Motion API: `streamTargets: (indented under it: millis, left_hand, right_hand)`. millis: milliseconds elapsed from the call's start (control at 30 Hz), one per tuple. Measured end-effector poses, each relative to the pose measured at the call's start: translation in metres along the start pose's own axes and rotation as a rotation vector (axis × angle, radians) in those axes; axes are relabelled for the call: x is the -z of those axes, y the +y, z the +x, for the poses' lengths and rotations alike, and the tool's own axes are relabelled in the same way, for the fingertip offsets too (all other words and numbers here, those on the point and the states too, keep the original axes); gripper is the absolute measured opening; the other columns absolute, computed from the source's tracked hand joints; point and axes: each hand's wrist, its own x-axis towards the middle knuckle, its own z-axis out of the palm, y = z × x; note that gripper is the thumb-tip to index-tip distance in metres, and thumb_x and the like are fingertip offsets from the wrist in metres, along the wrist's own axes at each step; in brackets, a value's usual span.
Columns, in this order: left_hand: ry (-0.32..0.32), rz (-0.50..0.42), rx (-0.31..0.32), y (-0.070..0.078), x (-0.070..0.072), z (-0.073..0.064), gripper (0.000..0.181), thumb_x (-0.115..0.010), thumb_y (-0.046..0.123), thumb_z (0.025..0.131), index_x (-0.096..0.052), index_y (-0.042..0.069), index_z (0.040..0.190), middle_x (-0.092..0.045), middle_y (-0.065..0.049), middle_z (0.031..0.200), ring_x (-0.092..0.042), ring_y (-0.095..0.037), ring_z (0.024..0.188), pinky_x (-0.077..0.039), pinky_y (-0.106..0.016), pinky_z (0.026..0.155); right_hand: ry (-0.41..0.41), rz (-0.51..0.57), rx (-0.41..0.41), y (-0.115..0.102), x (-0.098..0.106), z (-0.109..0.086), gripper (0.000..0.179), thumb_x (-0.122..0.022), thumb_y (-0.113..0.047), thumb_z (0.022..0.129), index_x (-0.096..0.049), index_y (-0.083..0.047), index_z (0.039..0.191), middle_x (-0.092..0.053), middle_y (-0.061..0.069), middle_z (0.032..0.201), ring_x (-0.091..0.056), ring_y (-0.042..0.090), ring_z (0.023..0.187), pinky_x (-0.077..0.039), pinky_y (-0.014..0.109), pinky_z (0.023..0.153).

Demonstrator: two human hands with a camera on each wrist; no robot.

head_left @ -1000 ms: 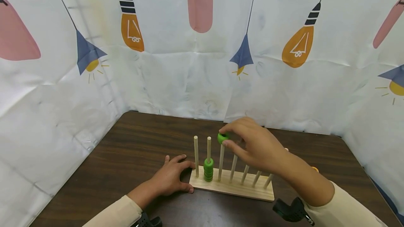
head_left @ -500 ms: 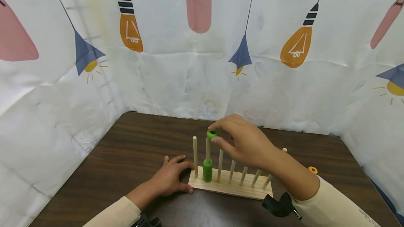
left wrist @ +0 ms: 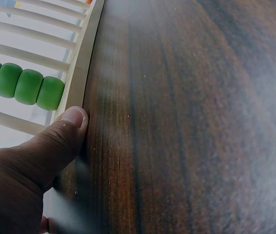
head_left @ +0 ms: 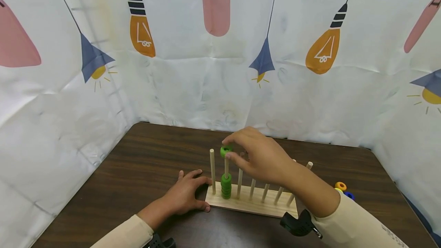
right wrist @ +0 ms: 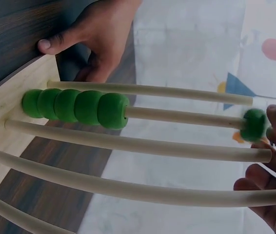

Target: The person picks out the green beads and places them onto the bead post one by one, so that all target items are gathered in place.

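Observation:
A pale wooden peg board stands on the table, with several upright pegs in a row. Several green beads are stacked low on its second peg from the left. Above them, at the tip of that same peg, my right hand pinches one more green bead between thumb and forefinger; the peg's end meets the bead, which looks blurred in the right wrist view. My left hand holds the board's left end, its thumb against the front edge and the forefinger by the back corner; other fingers spread on the tabletop.
Right of the board, partly behind my right forearm, lie an orange bead, a blue bead and a bit of yellow. The dark wood table ends at a white patterned curtain behind and at the sides.
My right hand has carried the green bead leftward from above the third peg to the second peg's tip, then slightly down. More loose beads show at the right. The left hand stays put.

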Motion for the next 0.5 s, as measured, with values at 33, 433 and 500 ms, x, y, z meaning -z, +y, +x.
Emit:
streamTargets:
  millis: [33,433,500]
  left_hand:
    - [-0.001,-0.001,-0.001,0.0,0.0,0.0,0.066,-0.091,0.049,0.073,-0.067,0.023,0.128,-0.053,-0.018,0.146,-0.037,-0.04,0.144,-0.01,-0.081,0.109]
    - [0.001,0.002,0.0,0.001,-0.001,0.001,0.065,-0.092,0.046,0.073,-0.067,0.023,0.128,-0.054,-0.016,0.145,-0.037,-0.039,0.145,-0.009,-0.08,0.111]
    - [0.003,0.005,0.001,0.001,-0.001,0.0,0.065,-0.092,0.046,0.073,-0.067,0.023,0.128,-0.054,-0.017,0.145,-0.037,-0.039,0.145,-0.009,-0.079,0.111]
  right_hand:
    - [-0.004,-0.002,-0.009,0.0,0.0,0.0,0.027,-0.07,-0.032,0.1,-0.068,-0.023,0.125,-0.065,-0.007,0.125,-0.061,0.011,0.108,-0.056,0.034,0.078]
    - [-0.02,-0.074,-0.122,0.016,0.023,-0.023,0.028,-0.072,-0.036,0.098,-0.07,-0.023,0.122,-0.066,-0.006,0.124,-0.06,0.017,0.121,-0.057,0.045,0.085]
    - [-0.019,-0.089,-0.142,0.02,0.028,-0.03,0.028,-0.074,-0.036,0.097,-0.07,-0.023,0.121,-0.066,-0.005,0.123,-0.06,0.018,0.121,-0.057,0.045,0.083]
